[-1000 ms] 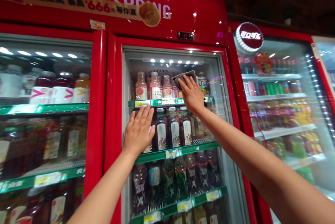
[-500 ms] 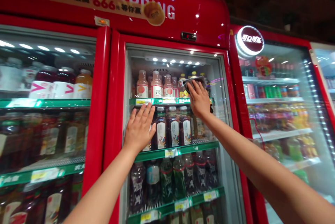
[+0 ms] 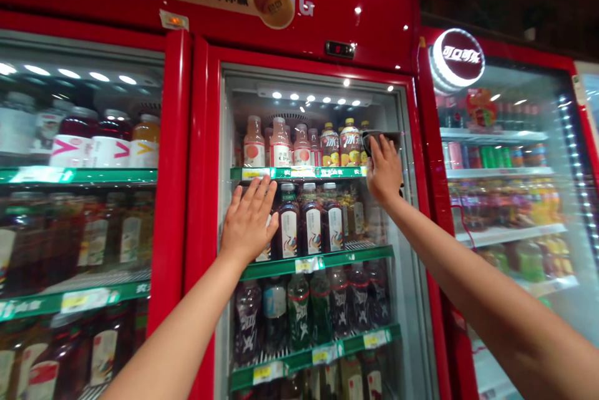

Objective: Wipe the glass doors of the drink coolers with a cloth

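My left hand [image 3: 248,216] lies flat on the glass door [image 3: 299,85] of a red drinks fridge, fingers spread. Higher and to the right, my right hand [image 3: 386,169] presses a dark grey cloth [image 3: 367,141] against the same glass, close to the door's right frame. The cloth is partly hidden under the fingers. Behind the glass stand pink bottles [image 3: 279,141], yellow-capped bottles [image 3: 350,141] and dark bottles with white labels [image 3: 312,222].
Another fridge door [image 3: 178,138] with bottles adjoins on the left. To the right stands a separate fridge with a lit round sign [image 3: 457,58] and shelves of cans and bottles. A small digital display [image 3: 340,49] sits above the middle door.
My right hand has slid the cloth to the right across the glass, toward the door frame. My left hand has stayed in place on the glass. The view has shifted slightly.
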{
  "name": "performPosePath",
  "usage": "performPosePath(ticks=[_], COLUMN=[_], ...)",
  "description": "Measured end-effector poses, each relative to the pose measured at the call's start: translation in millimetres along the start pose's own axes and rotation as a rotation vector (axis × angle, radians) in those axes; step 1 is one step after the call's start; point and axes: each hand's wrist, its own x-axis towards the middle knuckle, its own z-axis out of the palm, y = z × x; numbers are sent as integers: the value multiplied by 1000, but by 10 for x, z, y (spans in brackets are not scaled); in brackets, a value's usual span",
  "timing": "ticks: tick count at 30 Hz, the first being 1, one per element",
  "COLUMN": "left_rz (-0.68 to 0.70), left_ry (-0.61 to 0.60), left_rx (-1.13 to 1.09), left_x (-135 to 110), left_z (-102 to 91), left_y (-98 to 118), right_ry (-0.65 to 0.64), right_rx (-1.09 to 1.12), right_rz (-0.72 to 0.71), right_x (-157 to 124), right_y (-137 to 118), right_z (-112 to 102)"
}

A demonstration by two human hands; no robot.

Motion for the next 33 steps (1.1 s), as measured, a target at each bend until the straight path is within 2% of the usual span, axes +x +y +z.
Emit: performPosePath(ticks=[2,5,9,11,13,16,19,21,24,28,30,33], left_rz=[-5,-6,3,1,-3,1,1,-1,4,6,7,2], left_ry=[-3,4,9,14,19,13,15,26,33,26,19,9], left_rx=[2,12,36,52,59,47,30,30,32,51,66,78], left_x=[1,-1,-6,-10,-13,-14,-11,-8,-6,-9,-10,-6], left_z=[-9,-18,-19,-17,-14,-10,-4,0,1,-2,-5,-6], left_y=[8,10,2,1,1,0,-3,-4,-6,-9,-9,-7], right_ry=[-41,-83,-71,-48,-11,56,79,54,-2,-52,-46,32], right_rx=[-7,5,17,15,6,-30,-68,-59,-27,-40,-58,-84], right_rz=[-75,-142,-132,-103,-56,42,101,64,-40,-122,-113,-3], right_x=[-20,194,599,676,614,319,9,-65,89,469,546,416], right_y=[-71,-84,151,324,471,562,491,412,370,540,661,776], right_z=[-1,15,38,46,49,37,9,-5,-26,-65,-67,-41])
